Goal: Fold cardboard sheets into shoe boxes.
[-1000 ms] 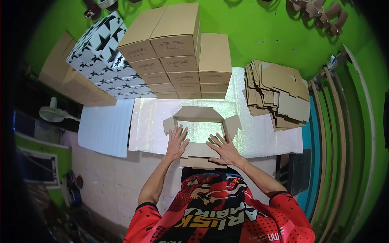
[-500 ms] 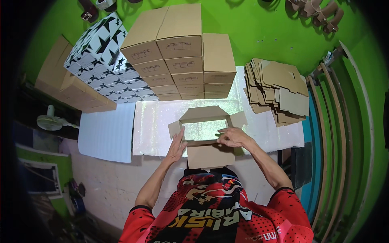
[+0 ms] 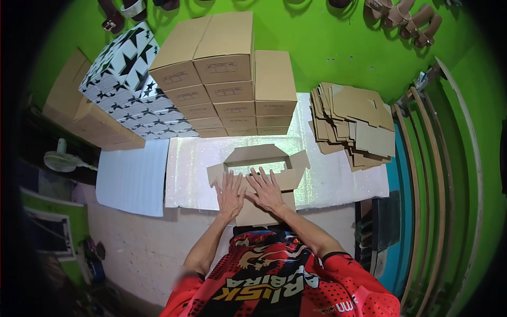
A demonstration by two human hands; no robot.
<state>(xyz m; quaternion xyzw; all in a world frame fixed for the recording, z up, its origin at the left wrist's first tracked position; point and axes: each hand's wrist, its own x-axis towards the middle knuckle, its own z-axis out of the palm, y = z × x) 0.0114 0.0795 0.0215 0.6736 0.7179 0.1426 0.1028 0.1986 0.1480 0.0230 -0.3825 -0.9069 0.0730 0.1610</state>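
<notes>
A brown cardboard box (image 3: 252, 152), partly folded, stands on the shimmering white table cover (image 3: 182, 185) in front of me. Its flaps are spread outward, and the bright cover shows through its middle. My left hand (image 3: 231, 196) lies flat with its fingers stretched on the near folded panel. Beside it, close to the thumb, my right hand (image 3: 266, 193) presses the same panel, fingers spread and pointing away from me. Neither hand grips anything. Another cardboard panel (image 3: 288, 202) extends toward my body under my right wrist.
Closed brown boxes (image 3: 227, 71) are stacked at the back, beside white boxes with black stars (image 3: 124, 61). Flattened cardboard pieces (image 3: 364, 113) are piled at the right. A white ribbed sheet (image 3: 132, 182) hangs over the left edge, near a small fan (image 3: 59, 160).
My right hand has moved left from the box's right corner to beside my left hand. Both hands now lie flat, and the near panel is folded up under them. The view has shifted slightly.
</notes>
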